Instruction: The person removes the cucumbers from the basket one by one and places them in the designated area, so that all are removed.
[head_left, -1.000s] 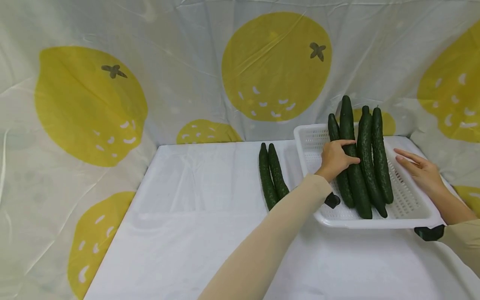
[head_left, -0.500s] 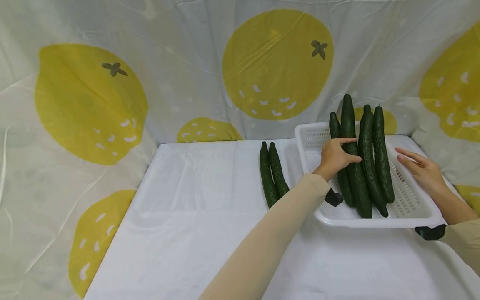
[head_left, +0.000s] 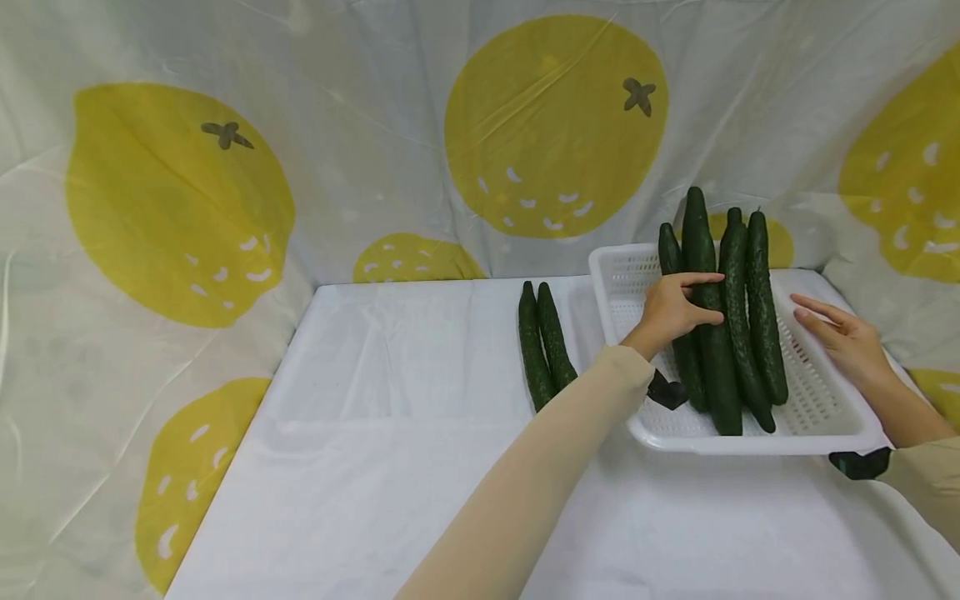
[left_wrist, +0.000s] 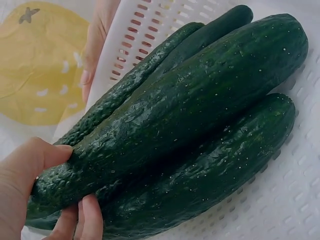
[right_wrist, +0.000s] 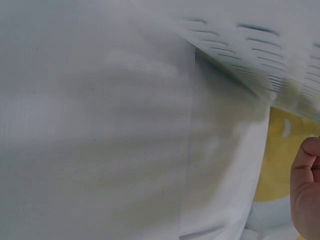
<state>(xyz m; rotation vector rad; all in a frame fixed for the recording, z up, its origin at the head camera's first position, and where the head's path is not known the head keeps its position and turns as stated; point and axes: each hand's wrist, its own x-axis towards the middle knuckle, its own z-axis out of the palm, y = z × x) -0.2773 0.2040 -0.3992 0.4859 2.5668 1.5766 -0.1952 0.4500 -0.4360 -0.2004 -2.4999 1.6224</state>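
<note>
My left hand point(head_left: 670, 310) grips the thickest cucumber point(head_left: 708, 358), thumb on one side and fingers on the other, as the left wrist view also shows. This cucumber point(left_wrist: 190, 95) leans in a white perforated basket point(head_left: 825, 417) among several dark green cucumbers, its upper end above the far rim. A shorter cucumber point(left_wrist: 220, 165) lies against it on the left. Two slimmer cucumbers stand on its right, the outermost cucumber point(head_left: 763, 317) nearest the right wall. My right hand point(head_left: 847, 342) is at the basket's right side, fingers extended; whether it touches the wall is unclear.
Two more cucumbers point(head_left: 551, 342) lie side by side on the white table point(head_left: 375, 483), left of the basket, partly hidden by my left forearm. Behind the table hangs a curtain point(head_left: 337, 125) printed with yellow fruit.
My left fingers have moved slightly farther round the thick cucumber, which has shifted a little. The right hand, the basket and the two cucumbers on the table stay where they were.
</note>
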